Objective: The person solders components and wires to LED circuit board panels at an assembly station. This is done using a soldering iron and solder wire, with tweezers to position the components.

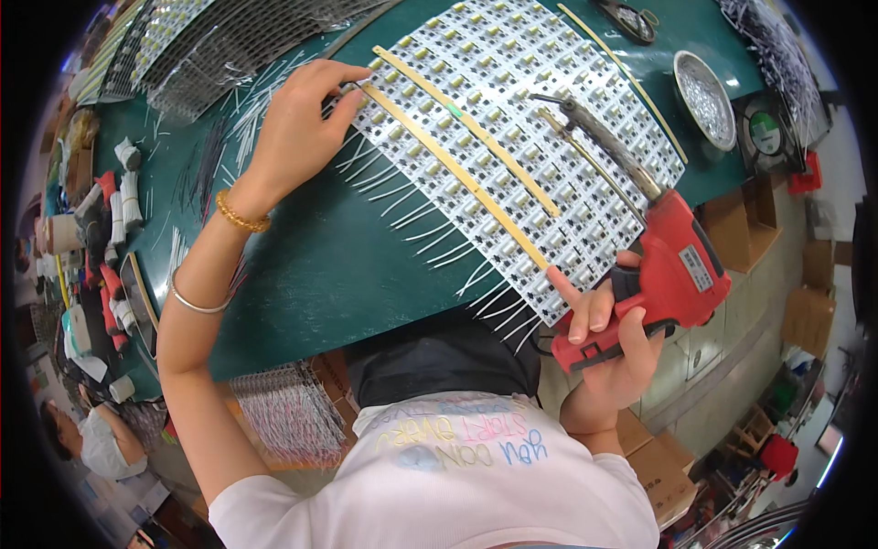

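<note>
A large panel of white circuit boards (pixel 494 91), set with rows of small pale-yellow components, lies on the green table (pixel 302 265). My left hand (pixel 306 119) is at its left corner, thumb and index finger pinched around something small and dark beside the end of a yellow strip (pixel 457 174). My right hand (pixel 613 343) grips a red soldering gun (pixel 681 265), its metal tip over the panel. The right index finger stretches to the strip's near end. A second yellow strip (pixel 498 145) runs alongside, and a third (pixel 631 78) crosses the panel's far right. White wires (pixel 425 233) stick out along the near-left edge.
Stacked panels (pixel 229 78) and loose white wires (pixel 261 114) lie at back left. A metal bowl (pixel 704 101) and a black fan (pixel 766 135) are at right. Wire bundles (pixel 119 210) line the left side, where another person (pixel 110 439) sits. Cardboard boxes (pixel 741 224) stand below the table's right edge.
</note>
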The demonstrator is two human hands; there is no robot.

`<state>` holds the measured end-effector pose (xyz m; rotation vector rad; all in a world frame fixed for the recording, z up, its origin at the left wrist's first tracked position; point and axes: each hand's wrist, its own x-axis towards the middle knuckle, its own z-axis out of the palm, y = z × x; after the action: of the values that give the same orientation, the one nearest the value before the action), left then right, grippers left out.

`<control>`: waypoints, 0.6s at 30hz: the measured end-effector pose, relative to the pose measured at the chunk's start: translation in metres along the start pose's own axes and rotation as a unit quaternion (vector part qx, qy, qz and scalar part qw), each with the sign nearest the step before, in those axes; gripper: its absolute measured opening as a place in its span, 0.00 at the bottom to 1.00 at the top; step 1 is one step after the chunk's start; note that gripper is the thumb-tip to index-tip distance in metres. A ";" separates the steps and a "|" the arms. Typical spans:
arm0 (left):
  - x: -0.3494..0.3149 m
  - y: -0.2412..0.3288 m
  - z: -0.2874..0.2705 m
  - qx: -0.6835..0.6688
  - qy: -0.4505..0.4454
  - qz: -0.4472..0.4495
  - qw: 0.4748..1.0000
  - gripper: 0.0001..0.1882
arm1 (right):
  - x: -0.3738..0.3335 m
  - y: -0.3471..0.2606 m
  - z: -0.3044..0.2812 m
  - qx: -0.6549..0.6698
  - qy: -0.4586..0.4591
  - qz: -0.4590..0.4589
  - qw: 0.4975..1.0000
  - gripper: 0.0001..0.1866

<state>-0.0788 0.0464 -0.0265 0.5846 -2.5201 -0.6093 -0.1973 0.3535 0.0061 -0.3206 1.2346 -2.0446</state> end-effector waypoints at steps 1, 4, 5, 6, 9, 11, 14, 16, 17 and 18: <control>0.000 -0.001 0.001 0.005 0.010 0.003 1.000 0.10 | 0.002 0.001 0.000 0.006 -0.003 0.008 1.000 0.24; 0.000 -0.002 0.002 0.006 -0.002 -0.006 1.000 0.10 | 0.004 0.004 0.002 0.012 0.010 0.015 1.000 0.23; 0.000 -0.002 0.001 0.016 -0.018 -0.018 1.000 0.11 | 0.005 0.004 0.002 0.012 0.014 0.020 1.000 0.23; 0.000 -0.002 0.001 0.018 -0.017 -0.018 1.000 0.11 | 0.006 0.004 0.002 0.014 0.013 0.020 1.000 0.23; 0.000 -0.002 0.002 0.007 -0.007 -0.029 1.000 0.11 | 0.008 0.008 0.004 0.005 0.011 0.016 1.000 0.23; 0.001 0.000 0.004 -0.043 0.033 -0.030 0.998 0.09 | 0.009 0.007 0.004 0.002 0.009 0.017 1.000 0.23; 0.002 -0.004 0.003 -0.039 0.032 -0.039 0.998 0.10 | 0.011 0.009 0.002 0.001 -0.010 0.011 1.000 0.23; 0.003 -0.005 0.003 -0.032 0.028 -0.043 0.998 0.09 | 0.012 0.010 0.002 0.001 -0.010 0.014 1.000 0.23; 0.003 -0.006 0.004 -0.024 0.033 -0.044 0.998 0.09 | 0.013 0.010 0.002 0.001 -0.010 0.018 1.000 0.23; 0.004 -0.007 0.004 -0.016 0.037 -0.044 0.998 0.09 | 0.013 0.010 0.002 0.001 -0.010 0.017 1.000 0.23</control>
<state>-0.0818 0.0400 -0.0324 0.6973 -2.4225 -0.6467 -0.2010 0.3400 -0.0033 -0.3160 1.2174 -2.0084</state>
